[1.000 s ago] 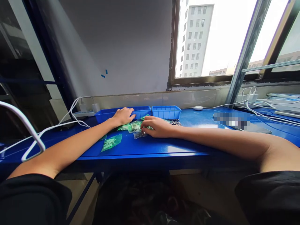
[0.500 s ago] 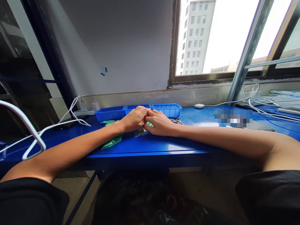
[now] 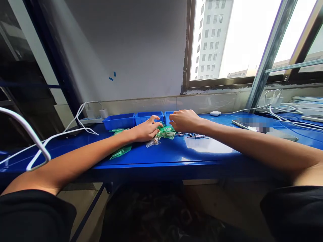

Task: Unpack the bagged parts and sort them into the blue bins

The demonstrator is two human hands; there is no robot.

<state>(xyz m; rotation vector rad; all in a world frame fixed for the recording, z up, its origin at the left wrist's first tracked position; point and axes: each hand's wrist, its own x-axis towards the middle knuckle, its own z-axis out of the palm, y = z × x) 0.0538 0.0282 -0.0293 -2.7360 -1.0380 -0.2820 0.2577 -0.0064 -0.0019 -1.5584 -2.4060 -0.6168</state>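
My left hand (image 3: 146, 130) rests at a green plastic bag (image 3: 167, 132), its fingers apart. Just in front of the right blue bin (image 3: 168, 116) is my right hand (image 3: 185, 120), raised over the bag's right side with the fingers curled down; what they hold, if anything, is hidden. A small clear packet (image 3: 153, 142) lies below my left fingers. Several thin metal pieces (image 3: 198, 136) are on the table right of the bag. More green plastic (image 3: 120, 153) shows beside my left wrist.
Two more blue bins, a left one (image 3: 119, 121) and a middle one (image 3: 148, 116), stand along the wall. White cables (image 3: 82, 127) cross the left side. A phone (image 3: 239, 124) and a white plug (image 3: 215, 113) lie on the blue table (image 3: 161, 158) at right.
My hands have parted. My right hand has moved right and up, uncovering the green bag and metal pieces. My left hand's fingers have spread.
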